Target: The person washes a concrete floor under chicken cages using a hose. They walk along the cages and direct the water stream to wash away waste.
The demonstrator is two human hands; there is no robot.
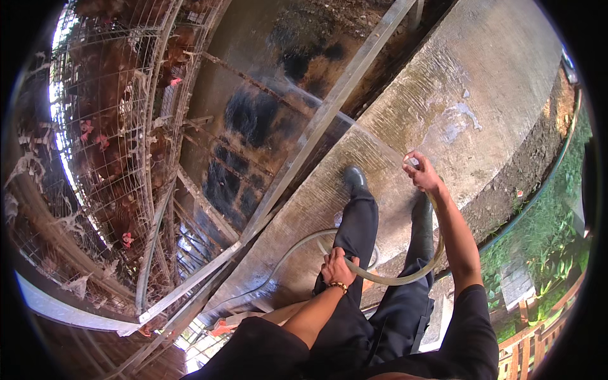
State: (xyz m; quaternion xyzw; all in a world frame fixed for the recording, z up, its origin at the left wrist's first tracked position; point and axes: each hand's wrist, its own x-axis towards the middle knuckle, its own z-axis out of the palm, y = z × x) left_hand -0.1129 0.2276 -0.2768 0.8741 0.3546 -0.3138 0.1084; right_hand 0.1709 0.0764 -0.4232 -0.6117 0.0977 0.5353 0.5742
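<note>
A pale, flexible water hose [399,278] loops in front of my legs from one hand to the other. My right hand [422,173] grips its outlet end, fingers curled around the mouth. From there a thin jet of water [354,123] shoots up and left, over a wooden beam [327,111], onto the wet, dark-stained ground [251,111] below the cages. Lower down, my left hand [338,270] is closed around the hose near my left thigh. Beyond that hand the hose trails back along the concrete walkway [494,90].
Wire cages [118,118] with brown hens line the left side. Rusty bars [256,85] and a wooden brace [209,204] span the gap beneath them. My rubber boots [355,178] stand on the walkway, wet in patches. Soil [494,199] and green plants [551,228] border the right.
</note>
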